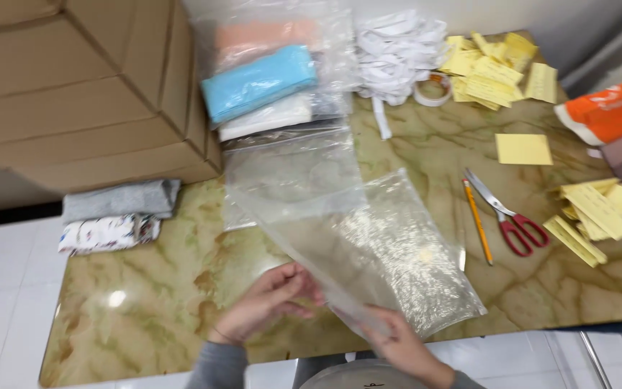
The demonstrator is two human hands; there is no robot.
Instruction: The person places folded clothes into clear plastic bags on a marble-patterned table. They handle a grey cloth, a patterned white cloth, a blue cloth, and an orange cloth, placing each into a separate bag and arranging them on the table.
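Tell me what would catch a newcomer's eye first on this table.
First, the clear plastic bag at centre, held by the left hand and right hand over the green-veined marble table. Next, the red-handled scissors and orange pencil to the right, among pale yellow paper slips. At the back lies a bagged stack of folded blue, pink and white cloths.

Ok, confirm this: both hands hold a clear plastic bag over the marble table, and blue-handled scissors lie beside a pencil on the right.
Wrong on one point: the scissors have red handles, not blue, as the head view shows. Both hands, left hand and right hand, do hold the clear plastic bag, beside the pencil.
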